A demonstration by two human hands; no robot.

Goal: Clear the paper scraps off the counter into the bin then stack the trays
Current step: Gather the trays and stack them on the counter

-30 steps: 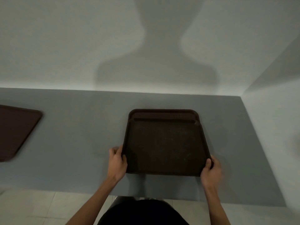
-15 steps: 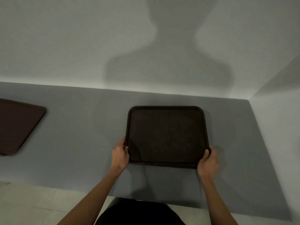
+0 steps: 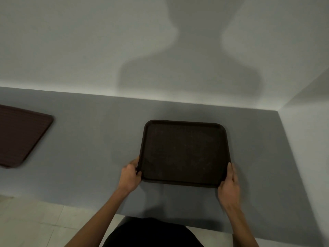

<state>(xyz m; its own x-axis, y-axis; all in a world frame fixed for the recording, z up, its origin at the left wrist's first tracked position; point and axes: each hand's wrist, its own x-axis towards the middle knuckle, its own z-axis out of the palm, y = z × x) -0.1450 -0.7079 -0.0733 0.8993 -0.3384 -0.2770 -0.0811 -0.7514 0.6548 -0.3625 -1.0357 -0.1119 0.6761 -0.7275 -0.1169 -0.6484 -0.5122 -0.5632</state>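
Grey counter [image 3: 99, 143], curled fingers [image 3: 135, 162] around tray [image 3: 184, 152] corners

White wall [image 3: 71, 41], shadow [image 3: 192, 72] on it; pale floor tiles [image 3: 35, 225].

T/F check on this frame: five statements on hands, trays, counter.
1. The left hand and right hand each grip a near corner of the centre tray. True.
2. A second tray lies on the counter at the far left, partly cut off by the frame. True.
3. The two trays touch. False: bare counter separates them.
4. Paper scraps lie on the centre tray. False: its surface shows none.
5. A bin stands on the counter. False: no bin is in view.
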